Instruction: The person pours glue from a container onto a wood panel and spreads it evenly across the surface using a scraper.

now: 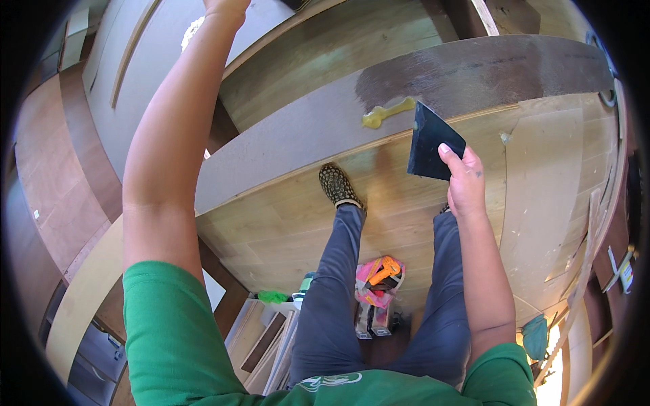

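Observation:
My right hand (467, 179) grips a dark, flat spreader (435, 143) with the thumb on its face. The spreader's upper corner is close to a streak of yellowish glue (388, 113) on a long grey-brown board (284, 155). To the right of the streak, the board has a darker, wet-looking smeared patch (467, 74). My left arm stretches up and away, and only part of my left hand (228, 6) shows at the top edge, its fingers cut off. A white object (192, 32), partly hidden by that forearm, lies on a pale panel.
Wood-look boards (284, 243) lie under my feet. Between my legs sits a pink bag (377, 296) with an orange tool (384, 270) in it. Stacked board offcuts (261, 338) stand at lower left. A narrow strip (572, 298) leans at right, near a green cloth-like item (535, 337).

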### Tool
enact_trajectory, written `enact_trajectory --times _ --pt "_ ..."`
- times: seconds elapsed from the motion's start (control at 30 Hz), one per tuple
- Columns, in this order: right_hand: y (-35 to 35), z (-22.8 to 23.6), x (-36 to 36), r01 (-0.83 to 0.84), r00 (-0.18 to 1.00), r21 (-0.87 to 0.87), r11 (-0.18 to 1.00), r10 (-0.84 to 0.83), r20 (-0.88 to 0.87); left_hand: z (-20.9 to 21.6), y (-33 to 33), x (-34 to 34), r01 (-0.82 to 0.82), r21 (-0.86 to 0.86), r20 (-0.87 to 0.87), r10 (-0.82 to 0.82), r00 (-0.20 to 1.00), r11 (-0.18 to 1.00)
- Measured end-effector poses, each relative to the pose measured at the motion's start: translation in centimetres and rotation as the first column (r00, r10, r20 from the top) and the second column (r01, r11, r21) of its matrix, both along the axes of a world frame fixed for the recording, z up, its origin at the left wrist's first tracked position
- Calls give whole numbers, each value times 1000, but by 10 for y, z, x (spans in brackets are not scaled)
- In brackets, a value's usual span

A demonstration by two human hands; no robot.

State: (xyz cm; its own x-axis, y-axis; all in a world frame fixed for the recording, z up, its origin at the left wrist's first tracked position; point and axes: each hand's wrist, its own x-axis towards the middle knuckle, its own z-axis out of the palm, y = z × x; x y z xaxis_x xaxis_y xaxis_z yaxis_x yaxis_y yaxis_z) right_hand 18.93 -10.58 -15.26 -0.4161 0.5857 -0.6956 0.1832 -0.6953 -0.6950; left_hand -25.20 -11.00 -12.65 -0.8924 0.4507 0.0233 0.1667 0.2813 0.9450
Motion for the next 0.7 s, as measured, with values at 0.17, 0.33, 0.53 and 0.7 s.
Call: enact_trajectory --times 0.17,0.33,0.53,0.7 --pt "-4 -1 -9 -6 1000 87 996 5 8 -6 -12 -24 77 -161 -135 -99 986 984" --pt "7 -7 -21 8 997 222 975 -25 72 1 -18 -33 48 -391 -189 -131 973 919" --pt "17 -25 -34 -236 958 280 931 174 229 -50 -74 -5 15 -447 -222 -127 967 895" --pt "18 -27 -48 -391 887 350 851 247 391 -138 -228 76 159 -738 -327 -553 766 656"
